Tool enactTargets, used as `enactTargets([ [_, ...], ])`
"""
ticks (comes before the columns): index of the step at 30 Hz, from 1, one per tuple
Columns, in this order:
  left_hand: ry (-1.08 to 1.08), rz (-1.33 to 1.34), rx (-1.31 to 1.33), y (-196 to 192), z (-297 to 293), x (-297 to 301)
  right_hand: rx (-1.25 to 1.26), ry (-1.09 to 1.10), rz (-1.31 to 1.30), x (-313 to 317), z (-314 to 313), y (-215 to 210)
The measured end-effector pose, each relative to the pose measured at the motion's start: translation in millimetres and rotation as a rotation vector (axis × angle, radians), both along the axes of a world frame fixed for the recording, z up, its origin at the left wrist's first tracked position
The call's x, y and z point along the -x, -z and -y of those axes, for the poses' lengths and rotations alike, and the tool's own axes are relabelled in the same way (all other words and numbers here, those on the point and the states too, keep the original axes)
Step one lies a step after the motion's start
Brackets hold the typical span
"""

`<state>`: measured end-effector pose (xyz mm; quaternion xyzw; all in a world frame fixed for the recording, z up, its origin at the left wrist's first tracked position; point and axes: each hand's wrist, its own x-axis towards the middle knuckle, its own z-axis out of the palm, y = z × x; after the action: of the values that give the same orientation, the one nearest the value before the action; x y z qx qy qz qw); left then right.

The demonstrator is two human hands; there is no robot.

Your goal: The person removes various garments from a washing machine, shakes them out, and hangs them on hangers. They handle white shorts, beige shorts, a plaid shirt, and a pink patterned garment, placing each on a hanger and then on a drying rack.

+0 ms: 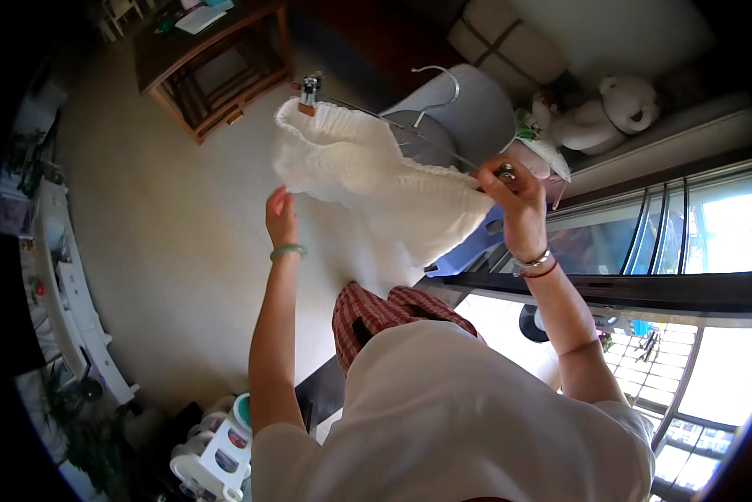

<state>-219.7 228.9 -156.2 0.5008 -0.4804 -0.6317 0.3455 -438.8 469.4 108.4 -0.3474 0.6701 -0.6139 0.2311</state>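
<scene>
A white ribbed knit garment hangs spread out in front of me from a metal clip hanger with a curved hook. The left clip grips the garment's upper left corner. My right hand is closed around the hanger's right end, where the other clip partly shows between my fingers. Below the garment's left edge is my left hand, fingers upward and slightly bent, with nothing visible in it. Whether its fingertips touch the knit is hard to tell.
A wooden table stands far left. Behind the garment are a grey chair and a white teddy bear. A blue-purple bin sits below the right hand, beside a dark-framed window door. A white rack stands lower left.
</scene>
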Motion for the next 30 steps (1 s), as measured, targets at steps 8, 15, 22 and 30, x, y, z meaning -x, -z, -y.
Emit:
enactTargets([
  [8,0.117,-0.096,-0.296,20.2,-52.6,30.4,0.085,0.188,0.105,42.7,31.6,21.8],
  [15,0.091,-0.111,-0.353,25.3,-81.5,78.1,0.247,0.251,0.316,148.7,45.3,75.4],
  [22,0.1,-0.04,-0.375,45.2,-118.7,149.3,0.329,0.335,0.454,276.3,41.2,142.0],
  [30,0.238,0.037,-0.451,50.1,-164.7,249.1,0.363,0.439,0.562,438.5,-5.5,224.0],
])
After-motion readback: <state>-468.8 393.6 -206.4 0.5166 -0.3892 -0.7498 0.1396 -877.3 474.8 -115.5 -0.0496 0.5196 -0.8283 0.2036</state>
